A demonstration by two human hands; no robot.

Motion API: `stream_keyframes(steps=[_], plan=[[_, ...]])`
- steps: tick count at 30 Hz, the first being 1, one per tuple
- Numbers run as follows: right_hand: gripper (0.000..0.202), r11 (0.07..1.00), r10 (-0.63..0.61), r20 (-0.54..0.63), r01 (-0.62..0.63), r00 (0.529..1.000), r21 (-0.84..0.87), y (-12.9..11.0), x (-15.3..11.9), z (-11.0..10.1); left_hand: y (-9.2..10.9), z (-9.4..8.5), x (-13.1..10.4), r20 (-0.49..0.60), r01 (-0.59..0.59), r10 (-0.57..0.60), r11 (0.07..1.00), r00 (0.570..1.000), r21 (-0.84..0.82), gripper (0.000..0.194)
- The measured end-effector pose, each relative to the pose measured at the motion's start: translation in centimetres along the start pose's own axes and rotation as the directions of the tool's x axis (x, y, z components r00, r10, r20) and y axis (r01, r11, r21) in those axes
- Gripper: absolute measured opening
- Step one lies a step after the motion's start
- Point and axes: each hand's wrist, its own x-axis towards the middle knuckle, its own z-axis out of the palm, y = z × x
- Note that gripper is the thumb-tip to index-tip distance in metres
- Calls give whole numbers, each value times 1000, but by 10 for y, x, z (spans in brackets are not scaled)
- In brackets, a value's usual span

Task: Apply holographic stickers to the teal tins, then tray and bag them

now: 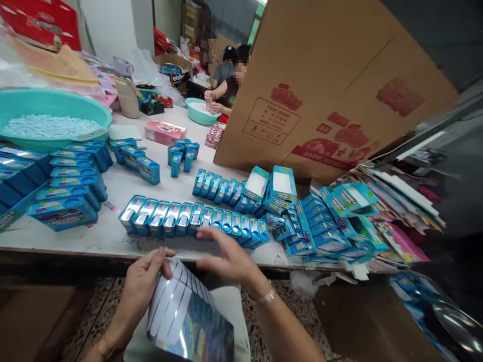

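On my lap lies a glossy sheet of labels (190,314) with white strips and a rainbow sheen. The fingers of my left hand (147,276) are closed on its upper corner. My right hand (228,259), slightly blurred, reaches over the table edge with fingers stretched and apart, and I see nothing in it. Its fingertips are at the front of a row of small blue flip-top boxes (183,218); whether they touch cannot be made out. Boxes at the left of this row have shiny silvery tops; those at the right show round blue marks.
A turquoise basin (101,123) of pale tablets stands at the left, behind stacked blue boxes (66,211). Blue display cartons (324,226) pile up at the right. A big cardboard box (320,100) leans behind them. Beyond, a person (228,93) works at a smaller basin (204,116).
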Motion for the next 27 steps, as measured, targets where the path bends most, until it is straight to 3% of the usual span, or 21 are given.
stream_keyframes(steps=[2,4,6,9,11,12,13,15,17,18,20,24,27], plan=[[103,992,86,67,-79,994,-102,7,-58,6,7,14,-7,-1,-14,14,1000,1000,3,46],[126,978,132,62,-120,989,-173,20,-104,31,10,29,-9,6,-35,35,999,999,3,39],[141,963,152,-39,-157,988,-219,35,-133,65,9,44,-7,31,-59,59,998,998,8,36],[134,905,188,-320,-290,929,-311,51,-146,100,5,59,-4,129,-67,56,994,990,82,38],[121,872,174,-422,-338,889,-353,54,-142,102,4,64,-5,184,-180,137,953,973,244,42],[116,863,161,-436,-340,886,-374,54,-139,97,4,65,-6,183,-279,225,889,957,365,49],[112,855,150,-429,-335,891,-395,53,-136,89,6,66,-8,179,-381,337,784,924,491,57],[107,848,134,-377,-303,917,-435,51,-130,69,11,69,-12,247,-541,535,508,808,670,65],[106,853,104,-302,-242,948,-463,49,-124,50,17,73,-14,419,-664,580,307,698,681,54],[105,857,87,-261,-205,962,-472,49,-121,41,20,75,-12,518,-725,550,265,655,636,44],[103,864,52,-189,-139,981,-484,50,-116,25,26,80,-6,637,-779,453,290,623,556,29],[99,887,0,-102,-47,995,-459,53,-108,-3,35,86,8,635,-650,270,574,724,497,33],[91,936,-48,-115,4,992,-351,52,-101,-14,38,90,10,615,-542,190,704,765,458,34]])
